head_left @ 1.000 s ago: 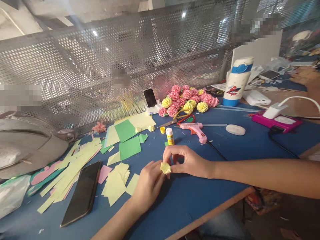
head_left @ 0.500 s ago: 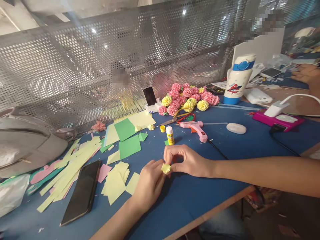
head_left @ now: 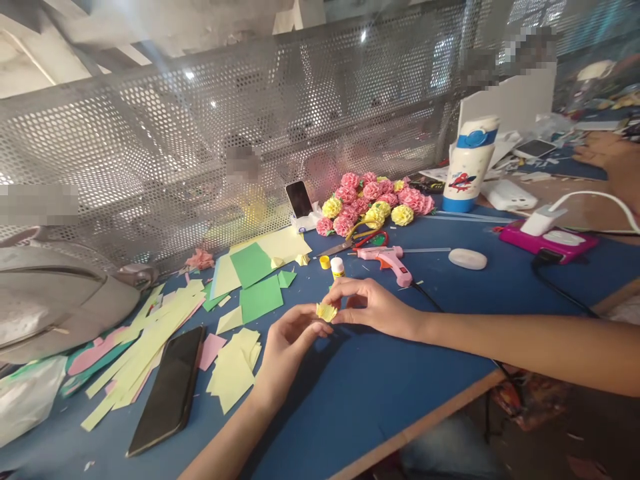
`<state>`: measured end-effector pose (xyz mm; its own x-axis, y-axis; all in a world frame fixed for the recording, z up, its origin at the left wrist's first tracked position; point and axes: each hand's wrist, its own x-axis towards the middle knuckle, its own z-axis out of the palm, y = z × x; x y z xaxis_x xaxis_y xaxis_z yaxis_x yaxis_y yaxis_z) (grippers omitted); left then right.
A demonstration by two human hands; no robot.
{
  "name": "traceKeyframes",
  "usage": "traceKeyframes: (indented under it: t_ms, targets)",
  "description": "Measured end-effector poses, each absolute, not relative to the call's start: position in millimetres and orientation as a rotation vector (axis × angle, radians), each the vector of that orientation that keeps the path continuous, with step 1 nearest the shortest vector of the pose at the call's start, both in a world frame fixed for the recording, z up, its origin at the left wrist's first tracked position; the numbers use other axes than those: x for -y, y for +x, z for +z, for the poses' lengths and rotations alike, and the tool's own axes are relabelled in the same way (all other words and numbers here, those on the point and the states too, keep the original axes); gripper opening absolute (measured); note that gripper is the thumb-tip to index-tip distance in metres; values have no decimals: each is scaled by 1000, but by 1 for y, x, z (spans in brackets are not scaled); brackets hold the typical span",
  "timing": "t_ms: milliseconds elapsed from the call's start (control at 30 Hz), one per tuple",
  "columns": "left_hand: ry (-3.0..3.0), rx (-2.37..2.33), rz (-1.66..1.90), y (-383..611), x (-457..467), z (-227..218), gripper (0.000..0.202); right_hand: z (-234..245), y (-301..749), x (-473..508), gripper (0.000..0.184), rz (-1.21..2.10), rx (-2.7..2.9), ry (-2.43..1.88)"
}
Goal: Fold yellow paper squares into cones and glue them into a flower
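A small pale yellow paper flower (head_left: pixel 326 312) is held between my hands, just above the blue table, its ruffled edge tilted toward the upper right. My right hand (head_left: pixel 375 305) pinches it from the right between thumb and fingers. From the left, the curled fingers and thumb of my left hand (head_left: pixel 287 347) close on its lower side; the exact contact is partly hidden. Behind my right hand stands a glue stick (head_left: pixel 338 267), uncapped-looking, with a yellow cap (head_left: pixel 325 262) beside it. Yellow paper pieces (head_left: pixel 234 367) lie left of my left hand.
A pink glue gun (head_left: pixel 387 260), scissors (head_left: pixel 350 243) and finished pink and yellow paper flowers (head_left: pixel 370 200) lie beyond my hands. A dark phone (head_left: pixel 167 390) and paper strips (head_left: pixel 145 347) are left. At right are a bottle (head_left: pixel 467 167), a power strip (head_left: pixel 565 241) and another person's hand (head_left: pixel 605 153).
My hands have lifted slightly with the yellow paper flower, which has turned from facing me to a sideways tilt. My left hand has rotated so its thumb shows. The view has shifted a little.
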<state>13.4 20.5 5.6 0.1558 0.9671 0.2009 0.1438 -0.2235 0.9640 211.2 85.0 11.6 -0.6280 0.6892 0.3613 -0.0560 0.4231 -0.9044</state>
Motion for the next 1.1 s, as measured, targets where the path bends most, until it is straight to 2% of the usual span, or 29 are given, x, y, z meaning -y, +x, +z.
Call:
traceKeyframes:
  t_ms: [333,567,967,1100]
  targets:
    - [1293,-1130,1333,14,-22,2,22,9,206,-77,36,1474,1839,-545]
    - [1249,-1150,1360,12,-24,1,24,5,206,-83,28,1442,1824,-640]
    - [1326,-1223,1464,1,-29,6,23,10,208,-86,29,1345,1878,-707]
    - [1409,-1255,1450,-1,-29,5,16,10,208,-86,30,1344,1902,-711]
